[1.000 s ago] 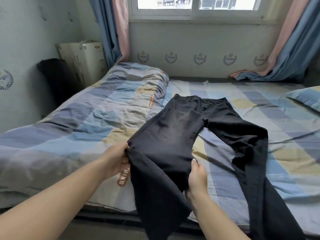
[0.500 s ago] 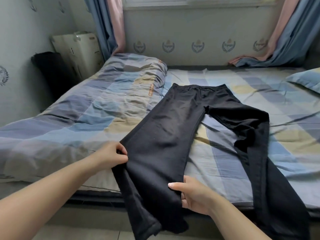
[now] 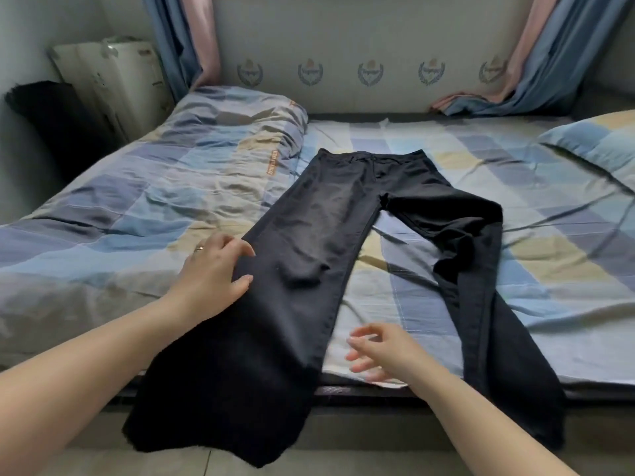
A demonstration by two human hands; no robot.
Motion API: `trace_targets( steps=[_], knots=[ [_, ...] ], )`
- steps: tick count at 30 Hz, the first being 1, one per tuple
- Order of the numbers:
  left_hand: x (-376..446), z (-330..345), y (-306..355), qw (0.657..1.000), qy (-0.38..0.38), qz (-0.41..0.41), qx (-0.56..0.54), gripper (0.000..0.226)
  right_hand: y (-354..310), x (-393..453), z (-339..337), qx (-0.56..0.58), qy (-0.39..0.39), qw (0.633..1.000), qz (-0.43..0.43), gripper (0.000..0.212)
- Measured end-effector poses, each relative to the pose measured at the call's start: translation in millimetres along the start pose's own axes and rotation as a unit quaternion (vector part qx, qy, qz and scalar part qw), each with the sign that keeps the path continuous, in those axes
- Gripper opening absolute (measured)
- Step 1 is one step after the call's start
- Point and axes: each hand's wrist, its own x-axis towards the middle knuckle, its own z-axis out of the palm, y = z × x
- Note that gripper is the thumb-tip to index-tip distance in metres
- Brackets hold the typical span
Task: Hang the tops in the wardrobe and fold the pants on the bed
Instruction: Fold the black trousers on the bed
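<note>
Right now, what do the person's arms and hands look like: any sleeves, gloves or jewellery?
Both forearms are bare, with no sleeves, gloves or watch in view. The left hand wears a thin ring on one finger. The right hand is motion-blurred; no ring shows on it.

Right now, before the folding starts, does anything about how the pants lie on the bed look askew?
Yes. The black pants are not laid flat: one leg has a bunched ridge near the left hand, the other leg kinks sideways, and both hems hang off the bed edge.
</note>
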Motion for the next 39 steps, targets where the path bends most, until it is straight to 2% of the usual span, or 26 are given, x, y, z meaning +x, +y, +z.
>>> trace_targets(
  steps=[1,2,5,7,9,12,16,18,20,24,25,27,29,30,31,32,33,36,39],
  knots=[
    [7,8,19,0.999,0.018,0.022,-0.017,0.030,2,-4,-20,-0.009,0.052,0.998,-0.020,0.014],
    [19,21,46,0.997,0.004,0.042,-0.060,0.027,8,-10,-50,-0.035,0.118,0.991,-0.042,0.012],
    [40,65,126,0.966,-0.149,0.007,-0.213,0.018,35,-25,-127,-0.161,0.289,0.941,-0.065,0.013],
    [47,95,169,0.927,-0.225,-0.047,-0.295,0.016,53,-29,-163,-0.227,0.334,0.914,-0.032,0.025],
    [51,127,209,0.896,-0.262,-0.078,-0.350,0.016,71,-32,-193,-0.272,0.326,0.905,0.024,0.038],
    [50,164,255,0.864,-0.307,-0.100,-0.386,0.016,89,-28,-210,-0.252,0.289,0.922,0.056,0.048],
    [50,201,291,0.886,-0.262,-0.114,-0.365,0.043,95,-17,-206,-0.194,0.295,0.935,0.034,0.046],
    [54,208,296,0.868,-0.238,-0.155,-0.407,0.058,86,-13,-203,-0.132,0.291,0.947,0.020,0.039],
    [56,209,299,0.847,-0.237,-0.176,-0.442,0.069,75,-10,-198,-0.114,0.271,0.956,0.022,0.050],
    [49,206,302,0.843,-0.280,-0.136,-0.439,0.054,72,-5,-194,-0.139,0.243,0.960,0.026,0.038],
    [48,204,301,0.823,-0.287,-0.133,-0.472,0.049,73,-6,-194,-0.129,0.243,0.961,0.014,0.035],
    [42,197,297,0.753,-0.293,-0.145,-0.572,0.033,76,-12,-194,-0.044,0.249,0.967,-0.020,0.027],
    [35,188,291,0.704,-0.262,-0.169,-0.638,0.022,76,-28,-202,0.148,0.274,0.948,-0.065,0.020],
    [29,184,284,0.701,-0.244,-0.180,-0.645,0.021,79,-40,-211,0.267,0.273,0.921,-0.081,0.021],
    [23,182,275,0.713,-0.233,-0.186,-0.635,0.021,85,-53,-224,0.366,0.262,0.889,-0.090,0.024],
    [16,179,266,0.727,-0.236,-0.186,-0.618,0.022,93,-68,-238,0.424,0.248,0.867,-0.083,0.026],
    [7,177,255,0.735,-0.253,-0.181,-0.602,0.024,102,-83,-248,0.428,0.229,0.872,-0.064,0.029],
    [-16,173,236,0.764,-0.335,-0.140,-0.533,0.038,144,-98,-251,0.278,0.218,0.935,0.018,0.027],
    [-30,175,235,0.772,-0.369,-0.125,-0.503,0.045,174,-92,-235,0.127,0.244,0.960,0.049,0.023]
  ],
)
